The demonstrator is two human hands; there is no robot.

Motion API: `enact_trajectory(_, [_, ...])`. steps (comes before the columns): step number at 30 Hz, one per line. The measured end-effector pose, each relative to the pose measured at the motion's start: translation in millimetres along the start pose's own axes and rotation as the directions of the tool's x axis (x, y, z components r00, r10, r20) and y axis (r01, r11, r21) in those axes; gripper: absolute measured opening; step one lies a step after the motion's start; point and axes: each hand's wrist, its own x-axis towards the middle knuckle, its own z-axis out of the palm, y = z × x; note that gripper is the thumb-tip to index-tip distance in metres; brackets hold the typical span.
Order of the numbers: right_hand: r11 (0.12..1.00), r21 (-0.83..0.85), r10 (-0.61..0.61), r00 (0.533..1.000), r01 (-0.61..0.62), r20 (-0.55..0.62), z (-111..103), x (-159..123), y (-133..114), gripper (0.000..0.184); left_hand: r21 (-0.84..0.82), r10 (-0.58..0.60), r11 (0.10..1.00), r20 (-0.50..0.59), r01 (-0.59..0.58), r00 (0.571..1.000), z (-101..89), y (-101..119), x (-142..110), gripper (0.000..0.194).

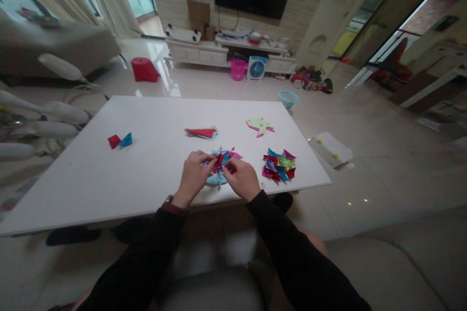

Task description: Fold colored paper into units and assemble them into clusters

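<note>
Near the front edge of the white table [153,165], my left hand [195,172] and my right hand [241,175] meet over a colourful folded-paper piece [218,180] in light blue, pink and red. Both hands have thumb and fingers pinched on its upper part, which shows a red fold. The fingers hide much of its middle. Right of my right hand lies a pile of shiny folded papers [279,166] in red, blue, green and purple. Beyond my hands rests a stack of pointed red and light blue papers [202,132].
A green and pink star-shaped paper piece [260,126] lies at the far right of the table. Red and blue folded papers [126,140] lie to the left. On the floor stand a light blue basket [288,99] and a white board [330,149]. A sofa [394,267] is at lower right.
</note>
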Motion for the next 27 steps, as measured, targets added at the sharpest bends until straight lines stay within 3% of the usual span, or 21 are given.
enact_trajectory(2, [0.995,-0.060,-0.068,0.988,0.077,0.136,3.6,-5.5,-3.9,0.010,-0.005,-0.025,1.000,-0.009,0.025,1.000,-1.6,-1.7,1.3,0.011])
enact_trajectory(4, [0.976,-0.116,-0.142,0.941,0.185,0.306,10.1,-14.5,-8.5,0.011,-0.002,-0.047,0.999,-0.011,0.047,0.999,-2.2,-3.5,2.2,0.012])
enact_trajectory(9, [0.908,-0.147,-0.180,0.680,0.393,0.711,33.8,-42.7,-21.6,0.020,-0.010,-0.076,0.997,0.002,0.076,0.997,3.2,-7.6,2.6,0.015])
enact_trajectory(12, [0.899,-0.130,-0.163,0.594,0.419,0.788,43.1,-50.2,-28.1,0.025,-0.039,-0.110,0.993,0.025,0.111,0.994,9.6,-6.7,2.1,0.017])
enact_trajectory(15, [0.898,-0.138,-0.153,0.593,0.417,0.791,43.1,-48.8,-30.3,0.025,-0.070,-0.138,0.987,0.064,0.143,0.988,15.2,-1.1,1.0,0.019])
enact_trajectory(21, [0.911,-0.195,-0.107,0.665,0.363,0.740,24.6,-48.6,-23.5,0.027,-0.030,-0.157,0.986,0.156,0.164,0.975,29.1,20.0,6.2,0.019])
enact_trajectory(24, [0.913,-0.180,-0.113,0.650,0.367,0.752,14.7,-53.6,-21.4,0.030,0.000,-0.105,0.994,0.219,0.107,0.970,47.1,34.5,24.1,0.018])
enact_trajectory(27, [0.915,-0.167,-0.111,0.627,0.368,0.771,9.1,-58.2,-21.1,0.031,0.004,-0.018,1.000,0.326,0.018,0.945,77.0,49.7,53.1,0.020])
